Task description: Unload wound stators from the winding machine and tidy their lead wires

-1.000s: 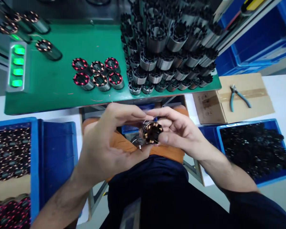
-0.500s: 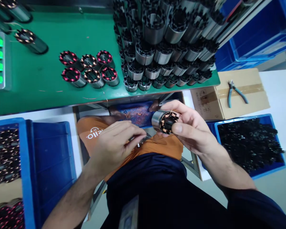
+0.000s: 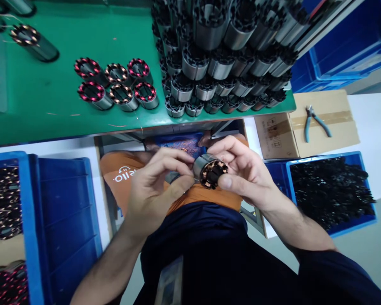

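Note:
A metal cylinder with copper windings and a black toothed end (image 3: 206, 169) is held over the lap by my right hand (image 3: 246, 173), its thumb on the black end. Close on the cylinder's left side is my left hand (image 3: 160, 182), fingers curled and thumb near the fingertips. Something metallic, partly hidden, shows between the left fingers and thumb; what it is I cannot make out. Thin wire strands show at the cylinder's upper edge.
On the green table (image 3: 63, 34) stand wound cylinders (image 3: 123, 97) and stacked bare cylinders (image 3: 222, 65). Cutting pliers (image 3: 316, 123) lie on a cardboard box (image 3: 339, 140). Blue bins (image 3: 376, 212) flank me, one with black parts (image 3: 330, 190). A blue tray (image 3: 193, 140) sits below the table.
My left hand has moved up and right to the cylinder. My right hand has brought the cylinder slightly left and down. The view has shifted a little.

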A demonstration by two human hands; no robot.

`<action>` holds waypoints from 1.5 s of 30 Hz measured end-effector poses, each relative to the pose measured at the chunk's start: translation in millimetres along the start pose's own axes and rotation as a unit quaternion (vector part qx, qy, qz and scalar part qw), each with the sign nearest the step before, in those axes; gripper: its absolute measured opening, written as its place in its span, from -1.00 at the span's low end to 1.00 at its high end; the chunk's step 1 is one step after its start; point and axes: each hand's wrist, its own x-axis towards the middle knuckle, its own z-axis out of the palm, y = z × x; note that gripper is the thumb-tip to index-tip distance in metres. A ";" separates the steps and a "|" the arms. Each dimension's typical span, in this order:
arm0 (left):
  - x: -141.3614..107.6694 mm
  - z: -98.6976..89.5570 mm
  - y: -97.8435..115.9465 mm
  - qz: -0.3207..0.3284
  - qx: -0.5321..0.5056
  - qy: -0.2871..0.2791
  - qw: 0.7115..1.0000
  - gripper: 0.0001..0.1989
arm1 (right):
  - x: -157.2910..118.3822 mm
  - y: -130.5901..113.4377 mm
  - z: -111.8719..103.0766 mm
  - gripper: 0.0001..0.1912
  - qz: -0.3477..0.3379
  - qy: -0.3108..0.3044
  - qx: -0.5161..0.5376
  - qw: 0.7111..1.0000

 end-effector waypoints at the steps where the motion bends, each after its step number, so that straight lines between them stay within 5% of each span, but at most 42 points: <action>1: 0.2 0.2 -6.3 -0.030 -0.033 -0.007 0.999 -0.87 | -2.4 -1.2 -2.0 -0.55 0.003 -0.004 0.003 1.000; 5: 1.8 -1.6 -11.4 -0.024 -0.058 0.011 0.998 -0.96 | -9.5 -4.0 -6.2 -0.56 0.020 0.010 -0.037 0.999; 10: 3.8 -3.8 9.3 0.010 -0.024 -0.062 0.998 -0.88 | -9.8 3.2 -2.9 -0.53 0.002 0.000 -0.080 0.997; 16: 0.5 -1.8 13.7 0.018 0.027 -0.066 0.997 -0.94 | -11.5 8.4 -4.4 -0.49 -0.012 0.001 -0.107 0.994; 26: -7.2 0.4 -4.1 -0.040 -0.010 -0.074 0.996 -0.83 | -12.5 7.7 -4.6 -0.51 0.016 -0.005 -0.015 1.000; 29: -2.8 -8.9 -6.9 0.033 0.012 -0.016 0.999 -0.81 | -10.5 4.5 -2.7 -0.37 0.011 0.030 -0.044 0.999; 33: -3.6 -17.2 4.9 0.146 0.138 -0.012 0.980 -0.11 | -8.7 10.5 1.5 -0.28 -0.002 0.024 -0.063 0.998; 38: -13.1 -9.9 11.5 0.186 0.217 -0.038 0.957 -0.38 | -10.0 17.0 4.9 -0.32 -0.010 -0.022 -0.053 0.998; 41: -15.9 -8.9 6.9 0.173 0.212 -0.028 0.961 -0.31 | -8.9 12.4 4.6 -0.36 -0.043 0.000 -0.149 0.988; 45: -13.6 -9.8 10.6 0.228 0.280 -0.023 0.932 -0.25 | -5.1 5.4 0.7 -0.74 -0.155 0.033 -0.265 0.951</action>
